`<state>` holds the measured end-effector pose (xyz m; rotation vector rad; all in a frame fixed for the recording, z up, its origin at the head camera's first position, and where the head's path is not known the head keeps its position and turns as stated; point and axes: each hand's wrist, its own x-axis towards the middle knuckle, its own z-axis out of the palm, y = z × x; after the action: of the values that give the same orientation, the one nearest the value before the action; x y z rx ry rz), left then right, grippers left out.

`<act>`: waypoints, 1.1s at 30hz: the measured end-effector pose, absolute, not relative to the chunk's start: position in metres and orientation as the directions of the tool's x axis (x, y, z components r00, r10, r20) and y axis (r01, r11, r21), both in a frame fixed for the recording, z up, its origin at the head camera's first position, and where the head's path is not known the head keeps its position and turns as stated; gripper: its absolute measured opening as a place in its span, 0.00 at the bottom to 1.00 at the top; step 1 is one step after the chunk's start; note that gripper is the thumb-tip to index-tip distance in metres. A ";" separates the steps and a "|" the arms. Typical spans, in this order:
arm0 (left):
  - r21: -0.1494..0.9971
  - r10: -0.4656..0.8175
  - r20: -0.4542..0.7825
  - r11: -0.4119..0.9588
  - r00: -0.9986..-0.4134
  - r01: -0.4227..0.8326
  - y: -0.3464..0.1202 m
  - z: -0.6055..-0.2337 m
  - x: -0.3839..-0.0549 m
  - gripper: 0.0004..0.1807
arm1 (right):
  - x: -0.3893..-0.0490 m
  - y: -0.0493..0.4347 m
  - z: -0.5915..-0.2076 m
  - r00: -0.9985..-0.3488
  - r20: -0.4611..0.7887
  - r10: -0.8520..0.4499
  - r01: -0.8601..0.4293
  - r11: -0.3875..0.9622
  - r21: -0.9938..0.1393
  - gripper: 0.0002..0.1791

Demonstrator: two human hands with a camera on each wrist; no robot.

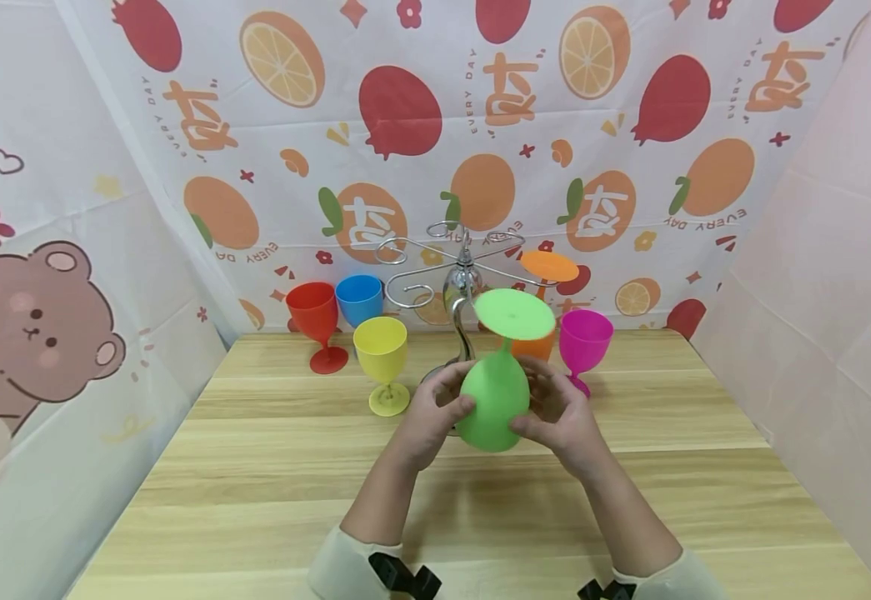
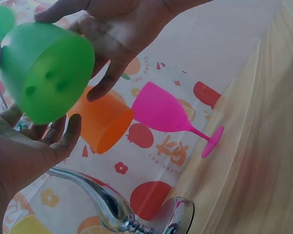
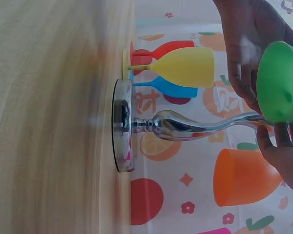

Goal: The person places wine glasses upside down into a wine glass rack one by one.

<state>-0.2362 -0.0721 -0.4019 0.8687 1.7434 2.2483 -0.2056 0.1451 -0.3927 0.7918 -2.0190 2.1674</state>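
A green plastic goblet (image 1: pixel 491 408) is held upside down above the table, its round foot uppermost. My left hand (image 1: pixel 429 414) grips one side of the bowl, and my right hand (image 1: pixel 564 417) holds the other side, thumbs toward me. Just behind the goblet stands a chrome goblet rack (image 1: pixel 465 279) with curled wire arms. An orange goblet (image 1: pixel 548 266) hangs upside down from the rack's right side. In the left wrist view, fingertips show as dark spots through the green bowl (image 2: pixel 49 73). The right wrist view shows its open rim (image 3: pixel 278 83) pointing down.
Left of the rack, a red goblet (image 1: pixel 313 312), a blue goblet (image 1: pixel 360 298) and a yellow goblet (image 1: pixel 381 348) stand upright. A magenta goblet (image 1: pixel 585 340) stands upright at the right. Fruit-print cloth (image 1: pixel 405 50) hangs behind the wooden table (image 1: pixel 255 500).
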 end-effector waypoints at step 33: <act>0.883 0.247 0.467 -0.083 -0.849 0.462 -0.059 -0.397 -0.227 0.41 | -0.210 0.142 -0.392 -0.927 0.367 -0.081 -0.365 -0.031 -0.930 0.39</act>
<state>-0.2268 -0.0593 -0.3967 0.8718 2.2246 2.2737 -0.2104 0.1416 -0.3917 0.4790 -2.0335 2.0659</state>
